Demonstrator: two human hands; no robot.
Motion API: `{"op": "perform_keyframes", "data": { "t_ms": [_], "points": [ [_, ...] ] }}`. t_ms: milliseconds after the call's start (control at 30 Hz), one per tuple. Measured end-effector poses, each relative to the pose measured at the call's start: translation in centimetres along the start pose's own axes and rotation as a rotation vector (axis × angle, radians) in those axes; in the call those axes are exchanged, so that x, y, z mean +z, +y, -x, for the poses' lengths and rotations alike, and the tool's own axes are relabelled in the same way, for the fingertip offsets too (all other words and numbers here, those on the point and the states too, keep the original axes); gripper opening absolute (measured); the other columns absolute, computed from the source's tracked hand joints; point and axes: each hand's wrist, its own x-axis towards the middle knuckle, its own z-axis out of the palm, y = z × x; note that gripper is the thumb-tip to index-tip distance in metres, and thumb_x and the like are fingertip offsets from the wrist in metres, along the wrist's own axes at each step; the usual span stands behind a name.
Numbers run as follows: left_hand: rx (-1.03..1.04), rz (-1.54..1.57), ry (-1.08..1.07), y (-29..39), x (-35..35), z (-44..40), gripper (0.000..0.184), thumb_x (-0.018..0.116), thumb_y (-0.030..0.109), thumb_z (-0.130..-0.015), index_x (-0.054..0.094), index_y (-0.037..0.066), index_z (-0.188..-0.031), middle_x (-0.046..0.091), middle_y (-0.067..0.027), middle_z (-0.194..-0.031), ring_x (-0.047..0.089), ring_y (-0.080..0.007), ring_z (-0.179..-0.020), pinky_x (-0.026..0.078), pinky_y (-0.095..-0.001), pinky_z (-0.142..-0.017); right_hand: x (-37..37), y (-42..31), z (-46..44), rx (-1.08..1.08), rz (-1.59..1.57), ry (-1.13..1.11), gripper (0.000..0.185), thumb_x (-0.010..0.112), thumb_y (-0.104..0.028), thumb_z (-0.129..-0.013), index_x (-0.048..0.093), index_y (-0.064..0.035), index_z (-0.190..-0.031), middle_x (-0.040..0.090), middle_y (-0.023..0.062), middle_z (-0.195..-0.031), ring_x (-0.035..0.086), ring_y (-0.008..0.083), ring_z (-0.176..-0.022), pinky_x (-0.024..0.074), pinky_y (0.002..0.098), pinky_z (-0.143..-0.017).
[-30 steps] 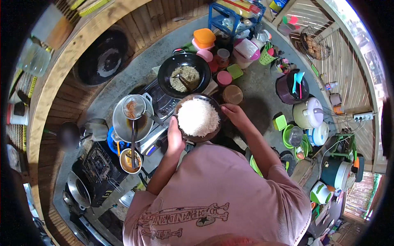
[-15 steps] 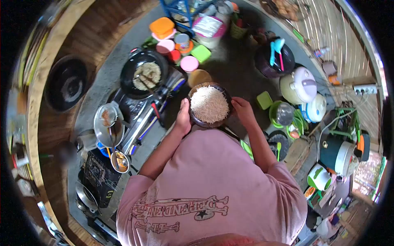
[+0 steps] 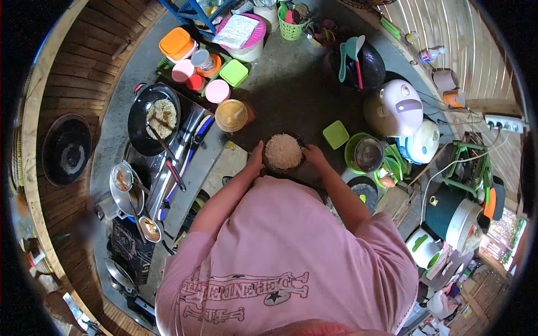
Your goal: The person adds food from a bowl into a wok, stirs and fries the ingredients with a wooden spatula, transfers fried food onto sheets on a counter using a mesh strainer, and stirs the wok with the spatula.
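A dark round bowl (image 3: 284, 171) heaped with pale, rice-like grains (image 3: 283, 151) is held in front of my body at the counter's near side. My left hand (image 3: 255, 159) grips its left side, fingers closed against the rim. On the opposite side, my right hand (image 3: 315, 156) grips the rim too, its fingertips partly hidden. Whether the bowl's underside rests on anything cannot be seen. A jar with a tan lid (image 3: 231, 115) stands just beyond it to the left, and a green square container (image 3: 335, 135) lies to the right.
At left, a black wok (image 3: 137, 120) with pale food and a spatula (image 3: 175, 175) sits on the stove. Lidded tubs (image 3: 217, 91) cluster at the back left. A rice cooker (image 3: 395, 109), a dark pot (image 3: 371, 64) and a green basin (image 3: 353, 159) line the right side.
Both hands have moved the bowl down and away from my chest; it looks smaller and lower. The camera view has shifted, so the stove and tubs appear farther left.
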Motion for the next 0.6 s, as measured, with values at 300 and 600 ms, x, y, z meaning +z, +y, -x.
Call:
{"op": "perform_keyframes", "data": {
  "t_ms": [300, 600],
  "points": [
    [-0.015, -0.022, 0.140, 2.2, 1.5, -6.0, 0.081, 0.043, 0.071, -0.096, 0.039, 0.012, -0.152, 0.044, -0.0109, -0.153, 0.044, -0.0304, -0.138, 0.032, -0.0564, -0.110, 0.3, 1.8, -8.8, 0.005, 0.118, 0.038, 0.062, 0.064, -0.035, -0.092, 0.054, 0.0066, -0.137, 0.060, 0.0274, -0.133, 0.060, 0.0372, -0.123, 0.0466, 0.0421, -0.103],
    [-0.041, -0.005, 0.141, -1.1, -2.8, -7.8, 0.084, 0.042, 0.071, -0.096, 0.039, 0.007, -0.151, 0.047, -0.0138, -0.150, 0.047, -0.0309, -0.131, 0.038, -0.0489, -0.104, -1.8, -3.0, -5.3, -0.112, 0.308, 0.027, 0.062, 0.061, -0.033, -0.093, 0.050, 0.0046, -0.141, 0.053, 0.0239, -0.143, 0.050, 0.0360, -0.134, 0.0400, 0.0436, -0.111]
  ]
}}
